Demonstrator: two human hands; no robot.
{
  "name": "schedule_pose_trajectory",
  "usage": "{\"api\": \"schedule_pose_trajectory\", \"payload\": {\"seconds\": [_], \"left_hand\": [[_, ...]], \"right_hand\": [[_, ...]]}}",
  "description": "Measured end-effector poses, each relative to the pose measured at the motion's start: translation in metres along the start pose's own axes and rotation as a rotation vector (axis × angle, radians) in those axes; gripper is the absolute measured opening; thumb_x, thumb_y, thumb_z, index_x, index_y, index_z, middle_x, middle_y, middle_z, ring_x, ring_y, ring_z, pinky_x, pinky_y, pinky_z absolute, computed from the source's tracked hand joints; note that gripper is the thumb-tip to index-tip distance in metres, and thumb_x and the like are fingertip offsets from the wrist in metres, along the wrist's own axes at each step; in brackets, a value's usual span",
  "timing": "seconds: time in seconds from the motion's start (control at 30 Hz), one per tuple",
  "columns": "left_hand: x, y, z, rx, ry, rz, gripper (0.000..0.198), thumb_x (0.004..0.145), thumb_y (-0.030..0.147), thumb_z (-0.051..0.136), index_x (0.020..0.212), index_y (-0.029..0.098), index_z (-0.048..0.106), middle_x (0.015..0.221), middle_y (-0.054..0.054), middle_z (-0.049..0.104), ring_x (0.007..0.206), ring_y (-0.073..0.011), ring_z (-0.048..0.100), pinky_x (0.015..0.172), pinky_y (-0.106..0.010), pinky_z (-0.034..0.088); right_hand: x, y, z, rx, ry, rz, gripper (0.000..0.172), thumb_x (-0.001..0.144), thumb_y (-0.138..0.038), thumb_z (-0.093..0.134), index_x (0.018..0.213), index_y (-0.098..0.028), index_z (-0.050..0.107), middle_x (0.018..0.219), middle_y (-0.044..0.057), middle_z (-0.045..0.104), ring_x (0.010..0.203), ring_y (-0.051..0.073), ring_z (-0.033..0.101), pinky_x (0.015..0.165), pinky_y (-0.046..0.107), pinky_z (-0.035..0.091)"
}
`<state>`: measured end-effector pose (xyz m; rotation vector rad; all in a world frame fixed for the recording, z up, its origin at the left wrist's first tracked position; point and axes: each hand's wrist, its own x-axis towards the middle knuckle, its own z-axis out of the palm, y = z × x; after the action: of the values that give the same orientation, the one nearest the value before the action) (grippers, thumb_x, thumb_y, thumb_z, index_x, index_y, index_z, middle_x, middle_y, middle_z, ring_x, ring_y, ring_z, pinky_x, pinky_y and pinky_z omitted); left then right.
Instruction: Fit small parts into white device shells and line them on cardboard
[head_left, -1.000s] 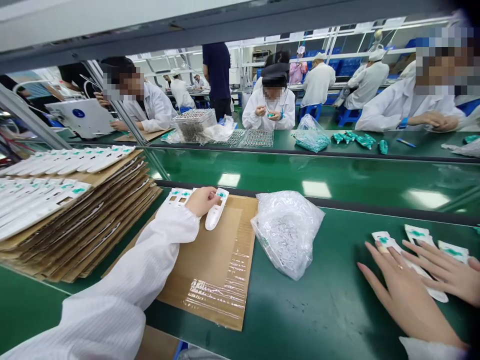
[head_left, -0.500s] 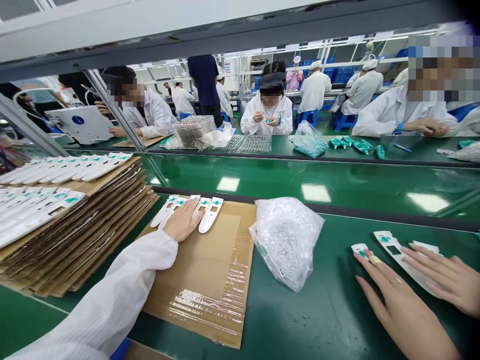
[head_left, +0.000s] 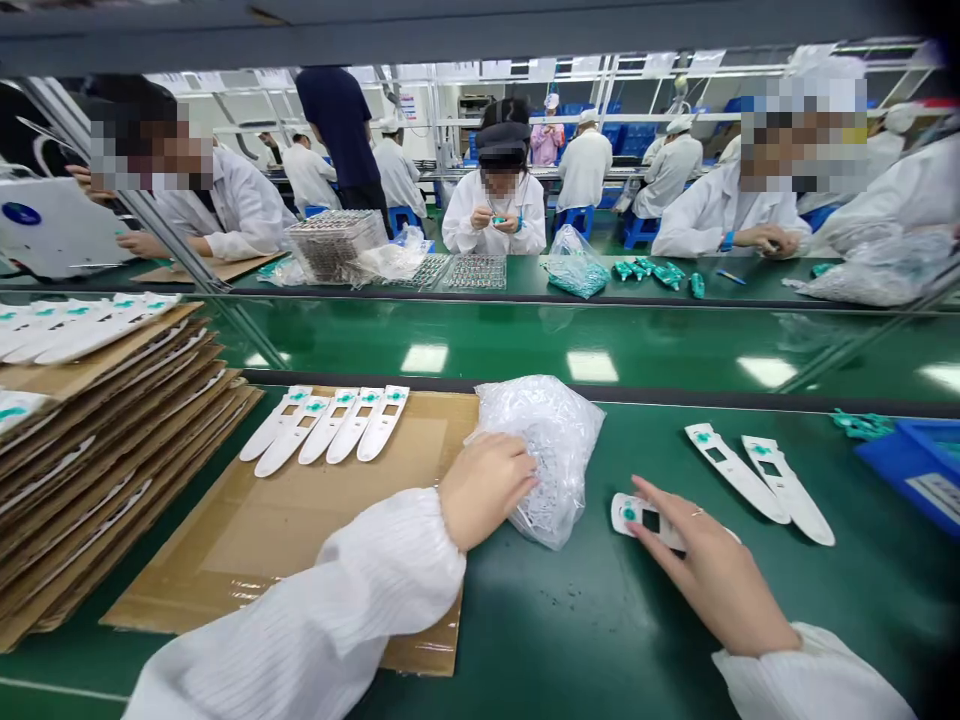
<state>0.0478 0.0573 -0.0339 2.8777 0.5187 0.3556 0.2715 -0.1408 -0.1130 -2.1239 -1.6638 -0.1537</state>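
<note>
My left hand (head_left: 484, 485) reaches into the open side of a clear plastic bag (head_left: 551, 440) of small white parts; its fingertips are hidden in the plastic. My right hand (head_left: 701, 570) lies over a white plastic shell with a teal button (head_left: 630, 512) on the green bench, fingers curled on it. Two more white shells (head_left: 757, 475) lie to the right. A row of several shells (head_left: 330, 425) sits at the far edge of a cardboard sheet (head_left: 300, 530).
Stacked cardboard sheets with shells (head_left: 97, 400) fill the left. A blue bin (head_left: 915, 470) stands at the right edge. A green conveyor (head_left: 585, 345) runs behind the bench. Across it, several people in white coats work, with trays (head_left: 472, 272) and bags.
My left hand left the row of shells on the cardboard and moved right to the bag. My right hand drew one shell leftward, away from the other two. The view shifted right.
</note>
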Motion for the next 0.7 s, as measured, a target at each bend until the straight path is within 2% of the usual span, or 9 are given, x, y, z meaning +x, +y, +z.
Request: {"api": "schedule_pose_trajectory", "payload": {"seconds": [0.07, 0.17, 0.23, 0.33, 0.43, 0.5, 0.6, 0.7], "left_hand": [[0.014, 0.005, 0.013, -0.048, -0.025, 0.026, 0.005, 0.088, 0.016, 0.072, 0.083, 0.015, 0.071, 0.086, -0.006, 0.069, 0.086, -0.0258, 0.067, 0.081, -0.039, 0.052], [0.023, -0.003, 0.022, -0.161, -0.016, 0.030, 0.010, 0.088, 0.009, 0.069, 0.080, 0.015, 0.070, 0.087, -0.006, 0.069, 0.084, -0.0248, 0.067, 0.077, -0.036, 0.052], [0.023, -0.009, 0.021, -0.260, 0.017, 0.018, 0.010, 0.091, 0.009, 0.065, 0.084, 0.016, 0.070, 0.093, -0.006, 0.070, 0.088, -0.0231, 0.068, 0.079, -0.035, 0.052], [0.017, -0.009, 0.013, -0.418, 0.096, -0.045, 0.009, 0.094, 0.013, 0.062, 0.091, 0.016, 0.070, 0.096, -0.005, 0.074, 0.090, -0.0207, 0.070, 0.083, -0.033, 0.054], [0.006, 0.004, -0.001, -0.559, 0.167, -0.130, 0.010, 0.096, 0.021, 0.063, 0.092, 0.016, 0.071, 0.089, -0.004, 0.077, 0.082, -0.0179, 0.073, 0.076, -0.029, 0.059], [-0.004, 0.016, -0.013, -0.754, 0.202, -0.207, 0.010, 0.093, 0.025, 0.067, 0.091, 0.016, 0.072, 0.088, -0.004, 0.078, 0.081, -0.0171, 0.075, 0.073, -0.025, 0.061], [-0.020, 0.035, -0.029, -1.145, 0.251, -0.333, 0.008, 0.083, 0.023, 0.078, 0.086, 0.016, 0.074, 0.088, -0.005, 0.079, 0.082, -0.0173, 0.077, 0.076, -0.023, 0.063], [-0.033, 0.046, -0.040, -1.304, 0.313, -0.355, 0.006, 0.079, 0.015, 0.079, 0.082, 0.017, 0.075, 0.088, -0.004, 0.080, 0.084, -0.0166, 0.077, 0.077, -0.021, 0.064]], "right_hand": [[-0.006, -0.013, -0.005, 0.082, -0.064, -0.028, 0.053, 0.105, -0.058, 0.033, 0.138, -0.025, 0.059, 0.106, 0.009, 0.073, 0.087, 0.025, 0.074, 0.065, 0.035, 0.061], [-0.017, -0.039, -0.014, 0.249, -0.215, -0.023, 0.040, 0.107, -0.046, 0.036, 0.122, -0.027, 0.069, 0.097, 0.007, 0.067, 0.075, 0.021, 0.071, 0.067, 0.034, 0.059], [-0.019, -0.057, -0.019, 0.417, -0.250, 0.020, 0.031, 0.106, -0.040, 0.043, 0.115, -0.029, 0.071, 0.107, 0.007, 0.068, 0.085, 0.022, 0.073, 0.074, 0.034, 0.058], [-0.015, -0.082, -0.025, 0.766, -0.278, 0.176, 0.023, 0.103, -0.042, 0.052, 0.113, -0.031, 0.070, 0.106, 0.003, 0.074, 0.095, 0.022, 0.073, 0.081, 0.030, 0.057], [-0.005, -0.102, -0.029, 1.127, -0.355, 0.414, 0.032, 0.100, -0.052, 0.056, 0.119, -0.029, 0.067, 0.089, 0.002, 0.076, 0.079, 0.020, 0.075, 0.070, 0.028, 0.057], [0.001, -0.112, -0.031, 1.302, -0.342, 0.524, 0.042, 0.097, -0.055, 0.059, 0.127, -0.027, 0.064, 0.094, 0.004, 0.076, 0.073, 0.020, 0.074, 0.063, 0.028, 0.056], [0.010, -0.122, -0.032, 1.460, -0.305, 0.557, 0.047, 0.095, -0.055, 0.064, 0.130, -0.024, 0.062, 0.097, 0.006, 0.077, 0.067, 0.017, 0.073, 0.058, 0.027, 0.054], [0.018, -0.130, -0.032, 1.525, -0.294, 0.534, 0.045, 0.094, -0.052, 0.067, 0.129, -0.024, 0.063, 0.096, 0.006, 0.077, 0.066, 0.016, 0.072, 0.059, 0.026, 0.054]]}}
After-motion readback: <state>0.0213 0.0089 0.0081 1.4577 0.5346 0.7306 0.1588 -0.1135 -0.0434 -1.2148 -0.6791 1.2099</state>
